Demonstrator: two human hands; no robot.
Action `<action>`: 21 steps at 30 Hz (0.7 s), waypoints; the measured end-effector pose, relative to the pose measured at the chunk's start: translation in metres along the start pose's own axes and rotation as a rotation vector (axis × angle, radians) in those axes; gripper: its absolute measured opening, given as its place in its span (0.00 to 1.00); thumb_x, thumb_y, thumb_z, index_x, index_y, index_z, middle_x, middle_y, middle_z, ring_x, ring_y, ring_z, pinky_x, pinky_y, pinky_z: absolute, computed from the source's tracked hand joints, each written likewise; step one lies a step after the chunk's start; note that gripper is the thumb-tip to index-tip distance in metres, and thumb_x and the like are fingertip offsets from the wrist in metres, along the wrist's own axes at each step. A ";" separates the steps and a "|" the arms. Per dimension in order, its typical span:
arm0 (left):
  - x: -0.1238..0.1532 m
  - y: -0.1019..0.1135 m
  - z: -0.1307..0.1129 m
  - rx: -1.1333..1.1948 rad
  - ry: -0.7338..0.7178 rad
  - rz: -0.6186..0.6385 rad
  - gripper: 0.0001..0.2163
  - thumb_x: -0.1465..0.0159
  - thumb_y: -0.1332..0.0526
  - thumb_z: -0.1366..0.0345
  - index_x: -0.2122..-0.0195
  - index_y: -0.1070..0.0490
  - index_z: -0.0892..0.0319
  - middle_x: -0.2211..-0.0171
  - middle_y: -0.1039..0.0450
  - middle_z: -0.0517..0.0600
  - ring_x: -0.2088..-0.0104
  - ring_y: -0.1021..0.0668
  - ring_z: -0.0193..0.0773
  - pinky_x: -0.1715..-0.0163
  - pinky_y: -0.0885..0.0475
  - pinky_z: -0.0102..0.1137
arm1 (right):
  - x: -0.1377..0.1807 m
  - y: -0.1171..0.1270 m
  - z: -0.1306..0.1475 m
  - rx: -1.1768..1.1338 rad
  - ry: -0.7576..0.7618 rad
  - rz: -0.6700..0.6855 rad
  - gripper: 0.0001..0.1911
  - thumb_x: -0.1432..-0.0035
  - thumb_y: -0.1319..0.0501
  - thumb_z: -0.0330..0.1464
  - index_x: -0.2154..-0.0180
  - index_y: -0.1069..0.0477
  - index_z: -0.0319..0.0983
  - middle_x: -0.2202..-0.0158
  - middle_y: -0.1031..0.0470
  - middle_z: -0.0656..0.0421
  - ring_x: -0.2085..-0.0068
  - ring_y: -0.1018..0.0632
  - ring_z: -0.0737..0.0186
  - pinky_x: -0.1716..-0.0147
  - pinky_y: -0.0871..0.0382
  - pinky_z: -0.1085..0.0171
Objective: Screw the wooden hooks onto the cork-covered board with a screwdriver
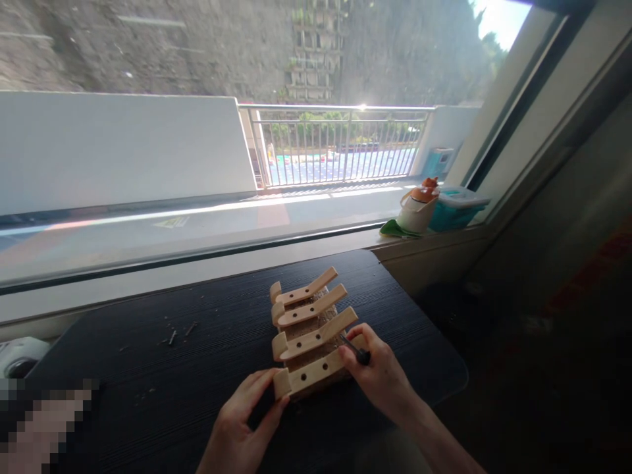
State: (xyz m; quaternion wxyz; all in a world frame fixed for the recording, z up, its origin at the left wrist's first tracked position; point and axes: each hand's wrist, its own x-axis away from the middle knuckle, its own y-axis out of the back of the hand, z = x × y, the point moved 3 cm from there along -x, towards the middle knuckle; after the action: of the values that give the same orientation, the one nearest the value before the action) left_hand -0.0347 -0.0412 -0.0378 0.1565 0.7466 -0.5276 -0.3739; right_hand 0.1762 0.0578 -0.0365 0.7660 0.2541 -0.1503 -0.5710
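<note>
A wooden hook rack [312, 342] lies on the dark table. It has several pale wooden hooks set side by side across a brown, rough-edged board, and each hook shows dark round holes. My left hand [244, 415] pinches the rounded left end of the nearest hook between thumb and fingers. At the raised right end of that hook, my right hand [378, 368] is closed, with thumb and forefinger against the wood. A small screwdriver [363, 357], with a thin metal shaft and dark handle, is also held in my right hand, its shaft pointing up and left.
Small dark screws or bits [172, 338] lie on the black table [133, 336], left of the rack. On the windowsill stand a white container with a brown top [416, 210] and a teal box [457, 209]. A white object [20, 355] is at the left edge, above a pixelated patch.
</note>
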 end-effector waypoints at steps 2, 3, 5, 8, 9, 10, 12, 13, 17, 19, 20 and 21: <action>-0.001 -0.001 -0.001 0.011 0.017 0.027 0.12 0.44 0.38 0.58 0.59 0.26 0.53 0.60 0.21 0.47 0.60 0.20 0.36 0.59 0.25 0.26 | 0.001 0.001 0.000 -0.004 -0.002 0.005 0.09 0.44 0.45 0.40 0.65 0.37 0.41 0.80 0.35 0.65 0.78 0.33 0.66 0.76 0.41 0.67; -0.001 -0.001 -0.001 0.014 0.024 0.042 0.12 0.43 0.38 0.58 0.59 0.26 0.53 0.60 0.22 0.47 0.60 0.20 0.37 0.59 0.25 0.26 | 0.000 0.001 0.001 -0.006 -0.001 0.005 0.09 0.44 0.45 0.40 0.65 0.37 0.41 0.79 0.34 0.65 0.78 0.33 0.66 0.76 0.41 0.67; -0.002 -0.002 -0.001 0.016 0.036 0.060 0.12 0.43 0.39 0.58 0.59 0.26 0.53 0.60 0.22 0.47 0.60 0.20 0.37 0.58 0.25 0.27 | 0.000 0.002 0.001 -0.007 0.001 0.002 0.09 0.45 0.45 0.39 0.65 0.37 0.41 0.79 0.34 0.64 0.77 0.32 0.66 0.76 0.41 0.67; -0.002 -0.003 0.001 0.022 0.045 0.054 0.12 0.43 0.39 0.58 0.59 0.26 0.53 0.60 0.22 0.47 0.60 0.20 0.38 0.59 0.25 0.28 | -0.002 0.003 0.002 0.001 -0.004 0.011 0.09 0.45 0.46 0.39 0.66 0.37 0.40 0.79 0.34 0.64 0.77 0.32 0.66 0.75 0.41 0.66; -0.002 -0.003 0.001 0.027 0.046 0.045 0.12 0.44 0.38 0.58 0.59 0.26 0.53 0.60 0.22 0.47 0.60 0.20 0.38 0.59 0.25 0.28 | -0.003 0.004 0.002 0.005 -0.006 0.016 0.09 0.45 0.46 0.39 0.66 0.37 0.40 0.79 0.34 0.64 0.77 0.32 0.66 0.75 0.41 0.66; -0.001 -0.003 0.001 0.033 0.047 0.036 0.12 0.44 0.38 0.57 0.59 0.26 0.53 0.60 0.21 0.47 0.60 0.20 0.38 0.59 0.25 0.28 | -0.003 0.004 0.002 0.006 -0.007 0.019 0.08 0.46 0.46 0.38 0.66 0.37 0.40 0.79 0.34 0.64 0.76 0.31 0.65 0.74 0.41 0.66; -0.001 -0.004 0.001 0.040 0.054 0.024 0.12 0.44 0.38 0.57 0.60 0.26 0.53 0.61 0.21 0.47 0.60 0.20 0.38 0.60 0.25 0.27 | -0.003 0.004 0.002 0.003 -0.009 0.023 0.08 0.46 0.46 0.38 0.66 0.37 0.40 0.78 0.33 0.63 0.75 0.31 0.65 0.73 0.40 0.66; -0.001 -0.004 0.001 0.043 0.065 0.023 0.12 0.44 0.38 0.57 0.60 0.26 0.53 0.61 0.21 0.46 0.61 0.20 0.37 0.60 0.25 0.27 | -0.003 0.004 0.002 0.001 -0.011 0.023 0.08 0.46 0.46 0.38 0.66 0.37 0.40 0.78 0.33 0.63 0.75 0.30 0.64 0.73 0.40 0.66; 0.000 -0.010 0.000 0.036 0.103 0.042 0.14 0.45 0.37 0.59 0.58 0.28 0.54 0.60 0.23 0.47 0.61 0.21 0.36 0.61 0.25 0.26 | -0.001 0.005 0.002 0.003 -0.010 0.005 0.08 0.46 0.45 0.38 0.65 0.37 0.41 0.78 0.33 0.64 0.76 0.31 0.65 0.74 0.41 0.66; 0.002 -0.012 -0.001 0.020 0.097 0.032 0.15 0.46 0.36 0.60 0.57 0.29 0.54 0.58 0.25 0.48 0.58 0.22 0.37 0.59 0.25 0.26 | 0.001 0.007 0.002 0.006 0.010 0.010 0.08 0.45 0.45 0.38 0.65 0.37 0.41 0.80 0.35 0.65 0.77 0.32 0.66 0.75 0.42 0.67; 0.004 -0.013 -0.002 0.016 0.087 0.031 0.15 0.46 0.36 0.60 0.57 0.29 0.53 0.57 0.26 0.48 0.57 0.22 0.37 0.59 0.26 0.26 | 0.003 0.008 0.003 0.001 0.025 0.023 0.07 0.45 0.45 0.37 0.65 0.37 0.41 0.80 0.35 0.66 0.78 0.33 0.67 0.76 0.42 0.67; 0.006 -0.014 -0.002 0.019 0.075 0.042 0.14 0.46 0.37 0.61 0.57 0.29 0.53 0.58 0.26 0.47 0.57 0.22 0.36 0.59 0.26 0.25 | 0.005 0.009 0.004 -0.008 0.040 0.042 0.06 0.45 0.45 0.36 0.65 0.37 0.41 0.80 0.35 0.66 0.78 0.33 0.68 0.76 0.42 0.68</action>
State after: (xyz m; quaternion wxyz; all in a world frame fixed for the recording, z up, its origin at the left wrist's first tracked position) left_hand -0.0225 -0.0413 -0.0474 0.1770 0.7503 -0.5402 -0.3375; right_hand 0.1832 0.0547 -0.0284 0.7817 0.2590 -0.1379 -0.5503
